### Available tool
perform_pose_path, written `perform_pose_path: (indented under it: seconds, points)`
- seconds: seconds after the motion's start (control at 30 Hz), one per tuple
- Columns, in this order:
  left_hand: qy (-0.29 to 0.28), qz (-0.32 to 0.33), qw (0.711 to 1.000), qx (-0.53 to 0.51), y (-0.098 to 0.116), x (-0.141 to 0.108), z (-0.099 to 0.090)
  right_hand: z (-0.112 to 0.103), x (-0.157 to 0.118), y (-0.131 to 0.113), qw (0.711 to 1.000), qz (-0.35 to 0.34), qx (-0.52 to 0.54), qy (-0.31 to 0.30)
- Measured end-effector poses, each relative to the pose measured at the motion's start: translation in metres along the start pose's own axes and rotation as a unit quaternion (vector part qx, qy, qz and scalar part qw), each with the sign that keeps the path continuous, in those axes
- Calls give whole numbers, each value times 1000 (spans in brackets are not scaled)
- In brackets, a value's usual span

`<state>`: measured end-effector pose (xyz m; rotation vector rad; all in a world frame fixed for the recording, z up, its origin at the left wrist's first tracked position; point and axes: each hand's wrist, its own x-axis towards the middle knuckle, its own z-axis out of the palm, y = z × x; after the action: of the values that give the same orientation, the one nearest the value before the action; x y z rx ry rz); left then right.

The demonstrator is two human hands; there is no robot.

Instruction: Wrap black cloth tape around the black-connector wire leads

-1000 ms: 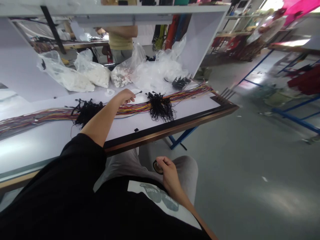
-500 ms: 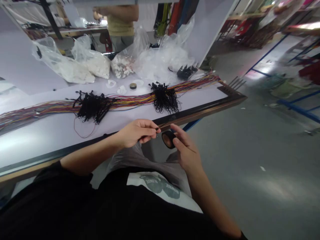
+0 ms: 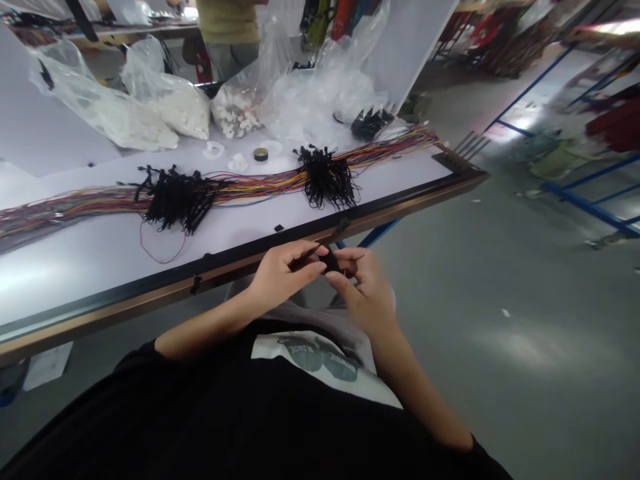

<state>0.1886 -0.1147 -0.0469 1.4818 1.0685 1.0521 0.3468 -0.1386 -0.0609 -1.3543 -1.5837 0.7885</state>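
Just off the table's front edge, my left hand [image 3: 286, 275] is closed with thumb and fingertips on a thin black wire [image 3: 309, 253]. Its far end is hidden by the fingers. My right hand [image 3: 364, 283] grips a roll of black tape [image 3: 330, 261] between thumb and fingers. The roll touches the left fingertips, right beside the wire. Beyond the hands, a long bundle of coloured wires [image 3: 260, 185] lies along the table, with one black clump of short looped leads [image 3: 177, 200] on the left and another black clump [image 3: 327, 177] on the right.
Behind the wires stand clear plastic bags [image 3: 177, 107] with white pieces and a bag of small connectors [image 3: 239, 113]. A tape roll [image 3: 261, 155] lies on the white table [image 3: 240, 240]. Metal prongs [image 3: 470, 143] stick out at the right corner. A person [image 3: 227, 33] stands beyond.
My hands have come together, and the tape roll has moved left against my left fingertips and turned more edge-on. The view has shifted slightly.
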Motion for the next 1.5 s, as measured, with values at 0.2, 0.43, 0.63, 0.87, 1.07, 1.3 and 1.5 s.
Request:
perform_pose_path:
  seconds: [0.2,0.43,0.63,0.87,1.07,1.3,1.5]
  points:
    - [33,90,993,70,-10,3,1,-1,-4,-5,988,-83,-128,-27]
    - [45,63,987,141,-14,3,5,3,-5,-4,973,-101,-208,-26]
    - [-8,-4,998,65,-11,3,6,2,-5,-6,971,-88,-223,-7]
    - [-31,-75,997,-17,-13,2,7,2,6,7,971,20,-239,-17]
    - [-7,-85,986,-140,-19,4,7,-6,7,6,996,70,-60,7]
    - [-5,-80,984,-156,-21,5,10,2,10,-11,998,21,-63,-14]
    - [-6,-56,992,-112,-21,3,8,7,14,-10,989,22,-144,-8]
